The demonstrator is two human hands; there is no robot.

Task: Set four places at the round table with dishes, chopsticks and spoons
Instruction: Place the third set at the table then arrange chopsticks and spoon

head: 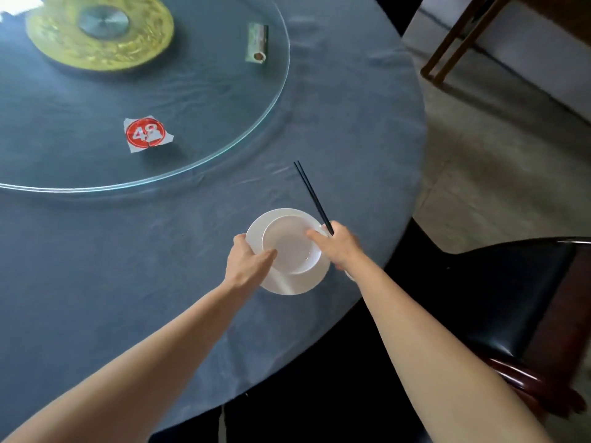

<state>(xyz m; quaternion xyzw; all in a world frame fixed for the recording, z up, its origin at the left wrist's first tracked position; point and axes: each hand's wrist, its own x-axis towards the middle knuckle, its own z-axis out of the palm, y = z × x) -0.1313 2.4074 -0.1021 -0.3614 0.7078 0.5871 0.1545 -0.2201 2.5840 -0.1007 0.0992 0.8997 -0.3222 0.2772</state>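
Observation:
A white plate (299,284) lies on the blue tablecloth near the table's right edge, with a white bowl (289,246) standing on it. My left hand (248,262) grips the plate's left rim, thumb reaching onto the bowl's edge. My right hand (335,244) holds a pair of black chopsticks (311,195) that point away toward the table's middle; its thumb touches the bowl's right rim. A bit of white shows under the right wrist; I cannot tell what it is.
A glass turntable (224,148) covers the table's middle, carrying a gold disc (99,32), a red "48" sign (145,134) and a small green box (257,43). A dark chair (518,302) stands at the right. Another wooden chair (454,49) is farther back.

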